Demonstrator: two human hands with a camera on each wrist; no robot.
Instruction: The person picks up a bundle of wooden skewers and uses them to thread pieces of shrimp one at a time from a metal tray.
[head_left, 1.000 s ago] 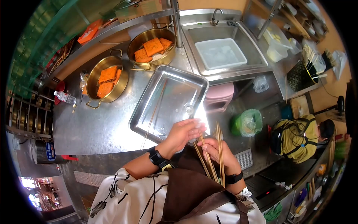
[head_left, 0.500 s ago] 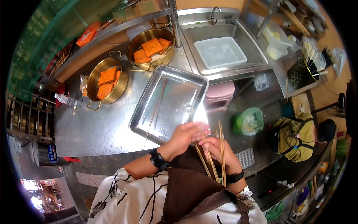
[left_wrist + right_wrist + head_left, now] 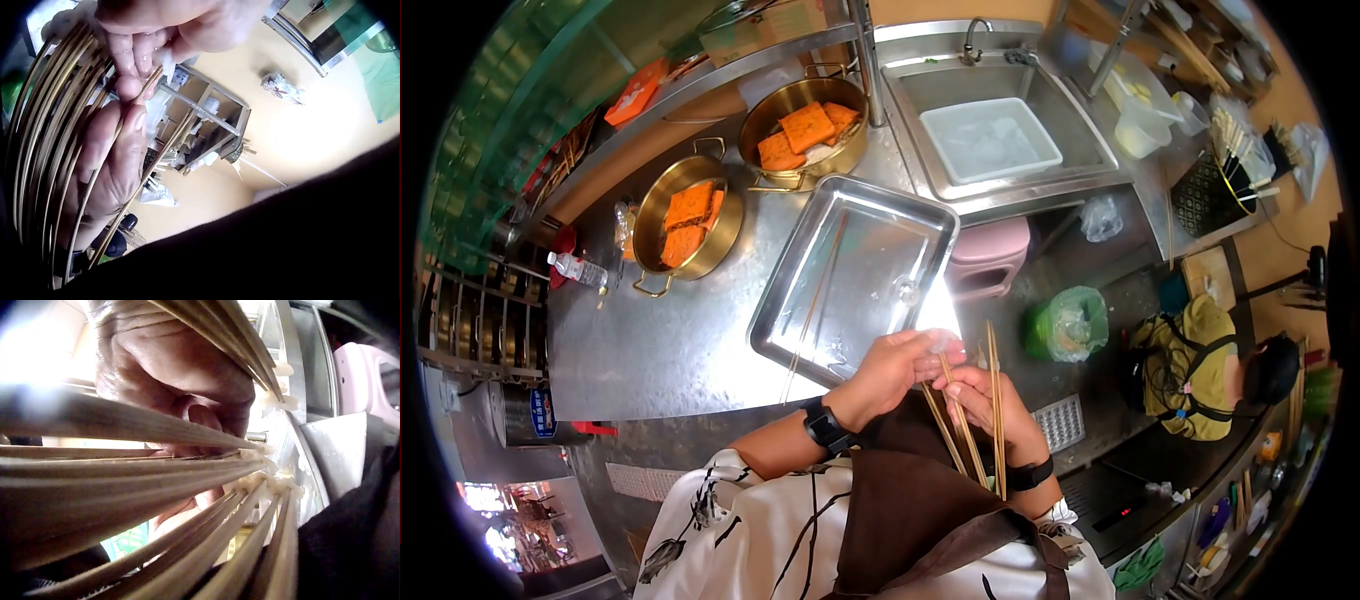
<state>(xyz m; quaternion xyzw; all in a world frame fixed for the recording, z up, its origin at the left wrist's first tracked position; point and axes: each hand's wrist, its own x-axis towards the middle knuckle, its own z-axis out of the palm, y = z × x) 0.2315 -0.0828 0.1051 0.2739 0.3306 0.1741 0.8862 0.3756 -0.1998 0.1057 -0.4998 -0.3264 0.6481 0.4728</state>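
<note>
My right hand [image 3: 990, 400] grips several thin wooden skewers [image 3: 997, 420], which fan out below and beside it. In the left wrist view its thumb and forefinger pinch one skewer [image 3: 94, 178] near the tip. Just above that tip, my left hand [image 3: 892, 368] pinches a small whitish, translucent piece [image 3: 169, 65] with wet-looking fingers. Pale pieces [image 3: 275, 484] sit on the ends of other skewers in the right wrist view. Both hands are in front of the apron, at the near corner of a metal tray [image 3: 870, 255] that has one long thin stick [image 3: 815, 290] lying across it.
Two brass pots [image 3: 730, 225] with orange blocks stand on the steel counter [image 3: 630, 350], near a plastic bottle [image 3: 578, 268]. A white tub [image 3: 990, 140] sits in the sink. To the right are a pink stool [image 3: 988, 260], a green-lined bin [image 3: 1068, 325] and another person [image 3: 1200, 370].
My left hand has come slightly down and right, its fingers closing in at the skewer tip beside the right hand. Over the last half second both hands have barely moved.
</note>
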